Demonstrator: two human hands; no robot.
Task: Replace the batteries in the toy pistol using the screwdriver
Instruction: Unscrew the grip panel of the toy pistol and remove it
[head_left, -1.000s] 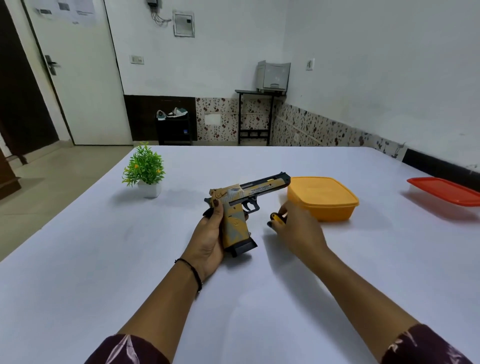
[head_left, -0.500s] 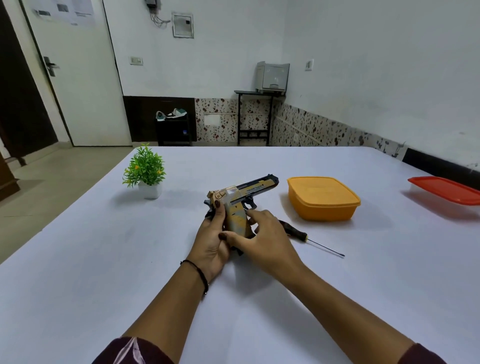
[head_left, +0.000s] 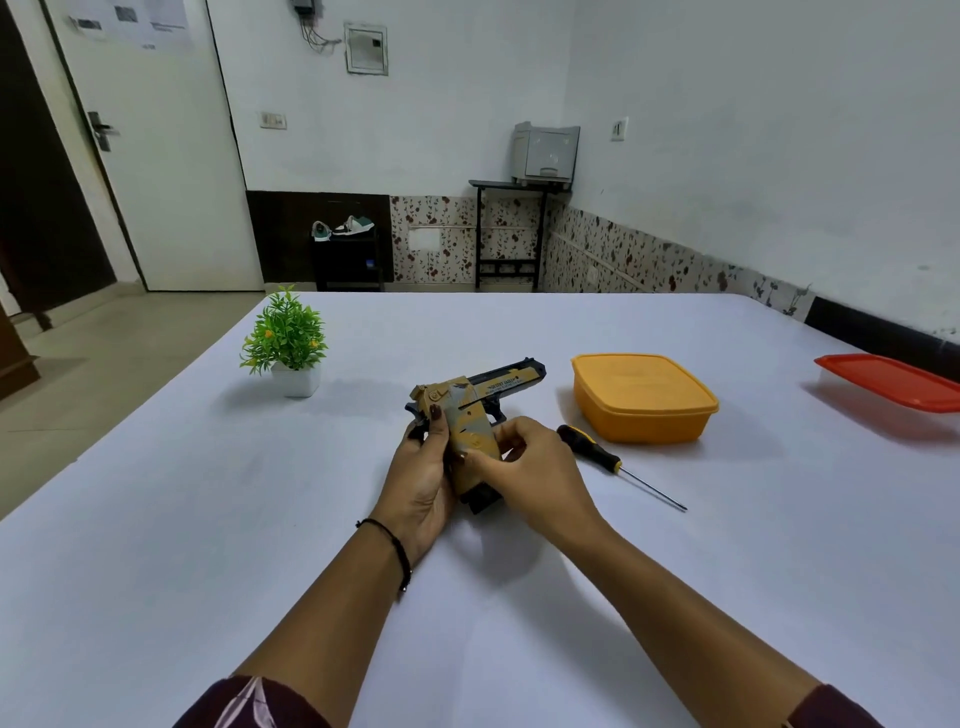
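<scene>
Toy pistol (head_left: 467, 421): held low over the table (head_left: 208, 519) between both hands, muzzle pointing away from the person and the side of the grip turned up. I judge this is to bring the battery cover into view.
Left hand (head_left: 421, 478): fingers are curled round the back of the grip with the thumb laid up along its side, steadying the pistol.
Right hand (head_left: 535, 467): thumb and fingers pinch the lower grip, probably feeling for the cover or its screw — too small to tell.
Screwdriver (head_left: 615, 462): lies loose just beyond the right fingers, handle nearest them and tip pointing away — an easy reach.
Orange box (head_left: 644, 400): lidded, past the screwdriver handle, clear of the fingers.
Potted plant (head_left: 285, 343): well beyond the left fingers.
Red lid (head_left: 893, 382): far out past the right fingers.
In the way: nothing lies between the right fingers and the screwdriver.
</scene>
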